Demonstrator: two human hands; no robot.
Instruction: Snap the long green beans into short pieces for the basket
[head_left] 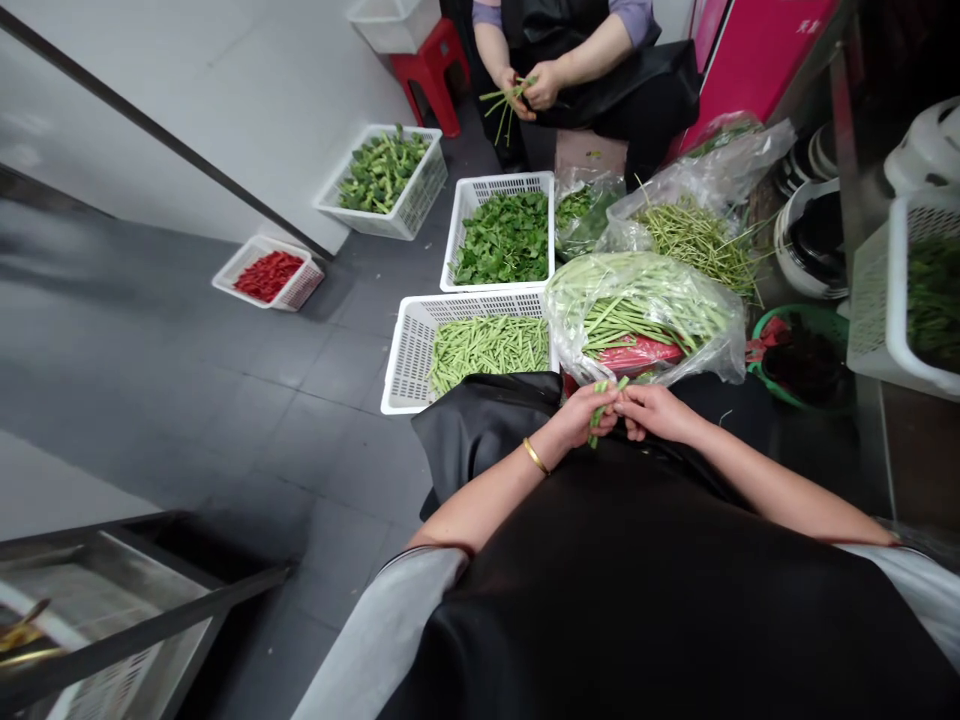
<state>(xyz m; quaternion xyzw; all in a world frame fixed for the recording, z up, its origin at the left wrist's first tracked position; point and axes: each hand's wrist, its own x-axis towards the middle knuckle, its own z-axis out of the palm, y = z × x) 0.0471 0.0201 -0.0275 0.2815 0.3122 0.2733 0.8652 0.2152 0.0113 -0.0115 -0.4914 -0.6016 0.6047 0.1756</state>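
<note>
We have both hands together over the lap. Our left hand (587, 415) is closed around a few green bean pieces (597, 415), and the fingers of our right hand (651, 410) are curled in beside it, pinching at a bean end. A gold bracelet (536, 456) circles our left wrist, and we wear a black apron (660, 590).

Just beyond our hands, at 12 o'clock, a clear plastic bag (720, 340) lies open with long beans (630, 318) and something red in it. At 10 o'clock, beside the bag, a white basket (415, 350) holds many short bean pieces (487, 350). Behind that, at 11 o'clock, a second basket (495, 185) is filled with leafy greens (504, 238). A heap of thin green stems (694, 245) lies at 1 o'clock, and a green basin (776, 390) with dark contents sits between 2 and 3.

Farther off, near 10 o'clock, we see a small basket (301, 290) of red peppers (268, 275) and a larger crate (421, 205) of chunky greens (384, 172). Toward 11 o'clock a co-worker's hands (546, 86) hold some stems (504, 100), with a red stool (431, 65) close by.
</note>
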